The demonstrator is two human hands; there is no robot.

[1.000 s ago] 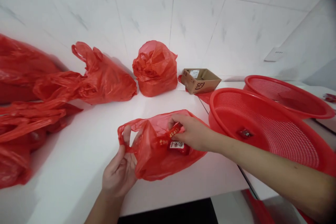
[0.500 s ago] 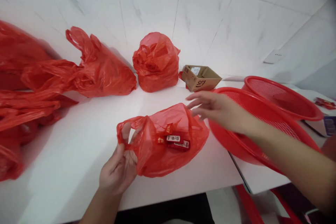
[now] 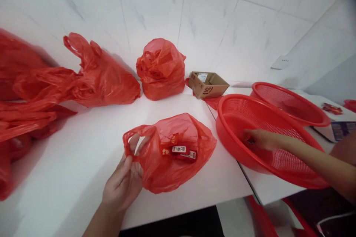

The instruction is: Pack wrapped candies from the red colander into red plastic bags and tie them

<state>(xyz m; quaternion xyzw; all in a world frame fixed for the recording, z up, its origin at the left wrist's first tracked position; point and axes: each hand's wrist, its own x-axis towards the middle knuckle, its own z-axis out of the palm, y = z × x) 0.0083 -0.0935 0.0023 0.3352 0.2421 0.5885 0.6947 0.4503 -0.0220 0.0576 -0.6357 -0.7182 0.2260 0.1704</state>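
Observation:
My left hand (image 3: 124, 181) grips the handle loop of a thin red plastic bag (image 3: 172, 153) that lies on the white table (image 3: 89, 163). Through the plastic I see three small red packets (image 3: 179, 150) inside. My right hand (image 3: 257, 139) reaches down into the near red mesh basket (image 3: 278, 148), its fingers closed around a small dark red packet (image 3: 249, 141) at the bottom.
A second red basket (image 3: 289, 102) stands behind the first. Several tied red bags (image 3: 161, 68) (image 3: 94, 77) line the tiled wall, with more red bags (image 3: 22, 118) piled at the left. A small cardboard box (image 3: 208, 84) sits by the wall. The table's front edge is near me.
My right hand left the bag's opening, swung right over the basket rim and went down into the basket onto the packet. My left hand kept its hold on the bag.

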